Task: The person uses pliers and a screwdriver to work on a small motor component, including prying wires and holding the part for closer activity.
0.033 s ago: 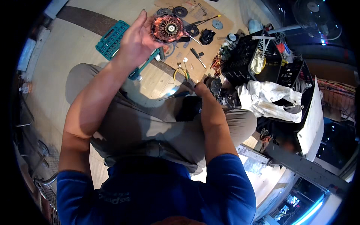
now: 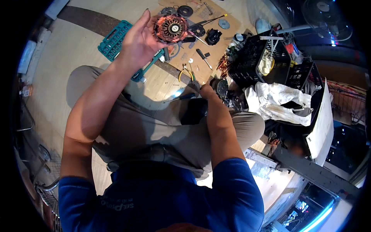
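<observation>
My left hand (image 2: 141,42) holds up a copper-wound motor part (image 2: 171,28) by its side. The part is round, with windings around dark slots and a pale metal bearing or hub in the middle. Its fingers are partly hidden behind the part, while the thumb points up. Down by the floor, my right hand (image 2: 206,91) is near a black round part (image 2: 221,88) and yellow-handled pliers (image 2: 185,72). The forearm and shadow hide its fingers, so I cannot see what it touches. A screwdriver (image 2: 204,58) lies on the cardboard.
Cardboard (image 2: 216,19) on the floor carries dark rings, a grey disc (image 2: 223,24) and a black block (image 2: 213,37). A teal socket case (image 2: 114,40) lies left. Black crates (image 2: 247,63) and a stained white cloth (image 2: 276,102) are at the right.
My left hand and the copper-wound motor part have shifted very slightly left. My right hand stays in nearly the same place.
</observation>
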Tool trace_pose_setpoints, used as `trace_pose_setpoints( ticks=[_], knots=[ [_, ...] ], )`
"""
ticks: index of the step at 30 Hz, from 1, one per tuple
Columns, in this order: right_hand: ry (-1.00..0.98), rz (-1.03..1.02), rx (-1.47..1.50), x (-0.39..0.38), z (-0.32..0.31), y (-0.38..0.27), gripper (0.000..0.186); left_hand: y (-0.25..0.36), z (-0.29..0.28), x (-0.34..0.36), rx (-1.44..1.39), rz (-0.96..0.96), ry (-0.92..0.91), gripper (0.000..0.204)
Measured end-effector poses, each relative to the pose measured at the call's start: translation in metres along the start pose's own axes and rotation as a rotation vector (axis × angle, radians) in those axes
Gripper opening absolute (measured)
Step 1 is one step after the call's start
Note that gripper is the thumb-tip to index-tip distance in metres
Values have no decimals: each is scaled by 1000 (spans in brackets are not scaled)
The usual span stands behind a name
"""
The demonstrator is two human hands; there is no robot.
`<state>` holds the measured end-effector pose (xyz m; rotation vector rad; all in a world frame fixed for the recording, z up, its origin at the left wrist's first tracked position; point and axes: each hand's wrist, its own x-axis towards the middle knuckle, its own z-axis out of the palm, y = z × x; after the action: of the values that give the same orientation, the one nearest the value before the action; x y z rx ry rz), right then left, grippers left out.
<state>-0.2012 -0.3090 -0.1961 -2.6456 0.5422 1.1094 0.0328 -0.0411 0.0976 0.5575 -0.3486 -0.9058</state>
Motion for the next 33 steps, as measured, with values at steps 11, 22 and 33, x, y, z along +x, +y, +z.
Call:
trace_pose_setpoints(
  ticks=[11, 22, 33],
  knots=[
    [288, -81, 91, 39, 10, -46, 26, 3, -7, 4, 105, 36, 208, 39],
    [389, 98, 327, 67, -23, -94, 32, 5, -28, -10, 75, 32, 352, 36],
    [422, 207, 86, 83, -15, -91, 28, 15, -24, -10, 90, 28, 398, 36]
  ],
)
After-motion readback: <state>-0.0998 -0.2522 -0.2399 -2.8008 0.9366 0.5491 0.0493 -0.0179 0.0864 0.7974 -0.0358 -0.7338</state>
